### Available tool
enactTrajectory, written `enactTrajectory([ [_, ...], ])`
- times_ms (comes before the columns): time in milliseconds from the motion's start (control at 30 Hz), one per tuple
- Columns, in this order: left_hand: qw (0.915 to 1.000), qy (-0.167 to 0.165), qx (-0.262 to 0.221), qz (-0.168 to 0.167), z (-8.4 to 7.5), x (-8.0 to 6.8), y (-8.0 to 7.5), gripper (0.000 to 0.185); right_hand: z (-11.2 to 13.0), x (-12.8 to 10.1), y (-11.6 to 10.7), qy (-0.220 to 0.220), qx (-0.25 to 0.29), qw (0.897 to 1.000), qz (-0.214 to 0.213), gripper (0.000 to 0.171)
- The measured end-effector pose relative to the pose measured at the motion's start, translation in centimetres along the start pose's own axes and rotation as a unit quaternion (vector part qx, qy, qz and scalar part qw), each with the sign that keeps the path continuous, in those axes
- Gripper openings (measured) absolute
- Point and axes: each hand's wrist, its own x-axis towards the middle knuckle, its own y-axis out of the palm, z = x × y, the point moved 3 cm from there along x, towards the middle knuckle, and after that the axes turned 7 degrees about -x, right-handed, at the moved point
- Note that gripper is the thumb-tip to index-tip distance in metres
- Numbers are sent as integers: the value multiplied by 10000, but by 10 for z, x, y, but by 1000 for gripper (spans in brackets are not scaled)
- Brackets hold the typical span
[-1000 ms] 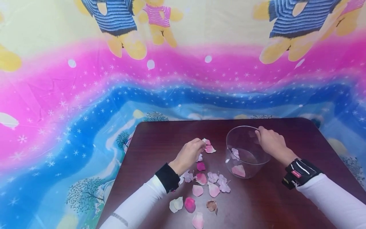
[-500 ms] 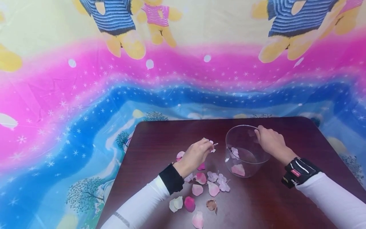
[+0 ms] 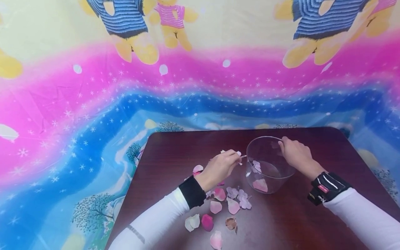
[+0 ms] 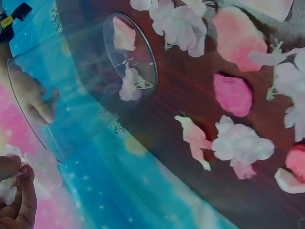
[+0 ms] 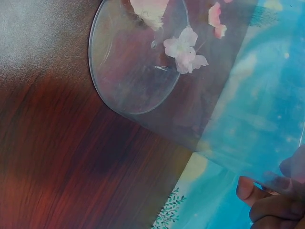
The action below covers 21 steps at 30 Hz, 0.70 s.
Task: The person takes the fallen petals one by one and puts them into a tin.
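My left hand pinches a pale pink artificial blossom between thumb and fingertips, just left of the container's rim. In the head view its thin stem points toward that rim. The clear round container stands on the table, held at its right rim by my right hand, thumb on one side of the wall and fingers on the other. Inside, a light pink petal and a small pale blossom lie at the left of the bottom.
Loose petals and blossoms are scattered left of the container, among them a magenta petal, a brown curled petal, white petals and lilac blossoms. The dark wooden table meets a printed cloth behind.
My left hand has lifted a pale blossom from among the petals and carried it right, up to the container's rim. My right hand and the container have stayed in place.
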Motion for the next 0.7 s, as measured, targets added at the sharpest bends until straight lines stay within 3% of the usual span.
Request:
enactTrajectory([
  [200,9993,359,28,-12,-9,12,0,8,-1,1,0,18,-3,10000,29,30],
  [467,9992,274,-304,-46,-16,21,1,11,-1,1,1,16,-53,10000,20,30],
  [700,9993,295,-220,87,-22,31,5,12,-2,1,1,11,-56,10000,-24,30],
])
